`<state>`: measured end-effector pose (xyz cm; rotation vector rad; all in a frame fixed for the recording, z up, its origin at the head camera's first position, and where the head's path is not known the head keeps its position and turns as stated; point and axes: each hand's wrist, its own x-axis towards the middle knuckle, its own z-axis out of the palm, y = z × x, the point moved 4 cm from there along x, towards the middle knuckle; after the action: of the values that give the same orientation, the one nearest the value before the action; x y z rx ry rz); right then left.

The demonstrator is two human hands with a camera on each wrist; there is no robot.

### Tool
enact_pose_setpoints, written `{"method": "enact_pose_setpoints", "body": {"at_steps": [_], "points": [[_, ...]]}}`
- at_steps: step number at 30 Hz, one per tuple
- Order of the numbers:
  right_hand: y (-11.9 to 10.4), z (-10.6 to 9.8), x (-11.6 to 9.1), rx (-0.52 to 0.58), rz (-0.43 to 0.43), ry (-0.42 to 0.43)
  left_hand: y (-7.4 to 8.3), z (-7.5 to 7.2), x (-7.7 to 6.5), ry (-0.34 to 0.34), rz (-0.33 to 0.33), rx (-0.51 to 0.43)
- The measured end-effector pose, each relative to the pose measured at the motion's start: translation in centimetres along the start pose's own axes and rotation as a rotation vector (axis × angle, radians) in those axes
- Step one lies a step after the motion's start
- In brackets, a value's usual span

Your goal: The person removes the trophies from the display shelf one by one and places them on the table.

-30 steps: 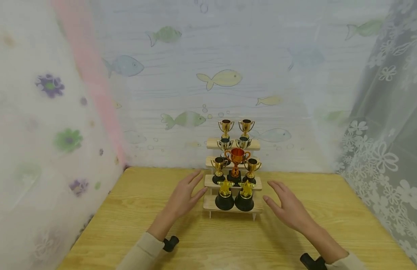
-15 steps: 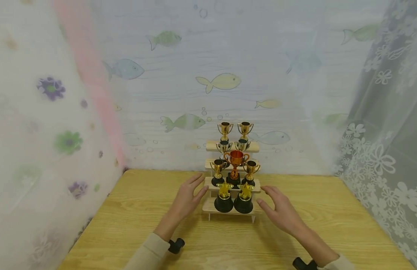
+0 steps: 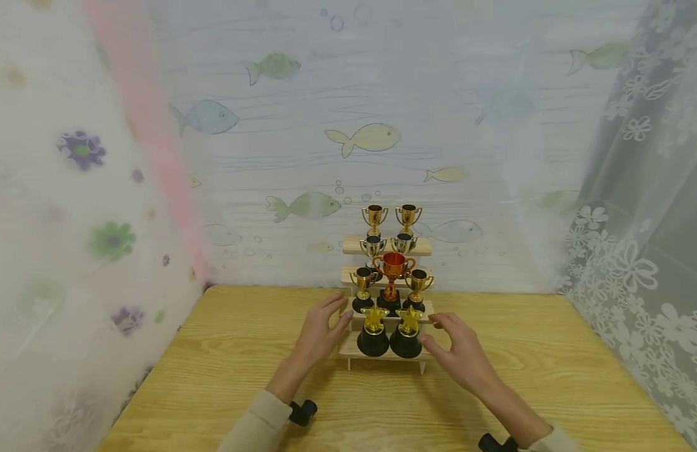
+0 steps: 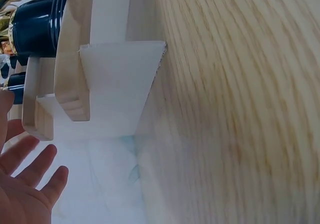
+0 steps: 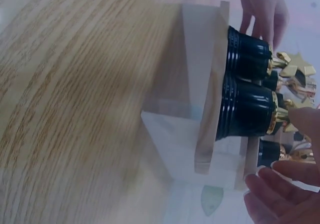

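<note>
A stepped wooden display stand [image 3: 354, 246] holds rows of small trophies. Two gold star trophies [image 3: 373, 342] with black bases fill the bottom step. Behind them, an orange-red cup trophy [image 3: 393, 267] stands between two gold cup trophies [image 3: 363, 280]. Silver cup trophies [image 3: 373, 246] occupy the step above, gold ones [image 3: 374, 216] the top. My left hand [image 3: 319, 333] is at the stand's left end, fingers spread near the step edges. At the right end, my right hand [image 3: 461, 358] has its fingertips beside the second step and its thumb near the right star trophy's base [image 5: 250, 106]. Neither hand grips anything.
The stand rests on a wood-grain table [image 3: 224, 351]. A fish-patterned curtain [image 3: 258, 163] hangs behind it, with a flowered one [image 3: 37, 251] at left and white lace [image 3: 653, 282] at right. A black wrist device [image 3: 304, 412] sits below the left sleeve.
Both hands have drawn in closer to the stand's ends. The right hand has moved left the most, from well apart to right beside the steps. The trophies keep their places.
</note>
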<state>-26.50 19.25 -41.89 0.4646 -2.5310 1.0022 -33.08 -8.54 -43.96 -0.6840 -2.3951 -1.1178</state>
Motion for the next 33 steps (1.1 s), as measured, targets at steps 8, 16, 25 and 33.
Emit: {"method": "enact_pose_setpoints", "body": {"at_steps": [8, 16, 25, 33], "points": [[-0.1, 0.7, 0.1, 0.019, 0.044, -0.022, -0.2, 0.4, 0.1, 0.021, 0.003, -0.014], [0.1, 1.6, 0.1, 0.028, 0.126, -0.072, -0.4, 0.6, 0.1, 0.032, -0.022, -0.047], [-0.1, 2.5, 0.4, 0.039, 0.144, -0.090, -0.4, 0.7, 0.1, 0.029, -0.047, -0.053], [-0.1, 3.4, 0.4, 0.048, 0.163, -0.064, -0.6, 0.9, 0.0, 0.050, -0.046, -0.051]]}}
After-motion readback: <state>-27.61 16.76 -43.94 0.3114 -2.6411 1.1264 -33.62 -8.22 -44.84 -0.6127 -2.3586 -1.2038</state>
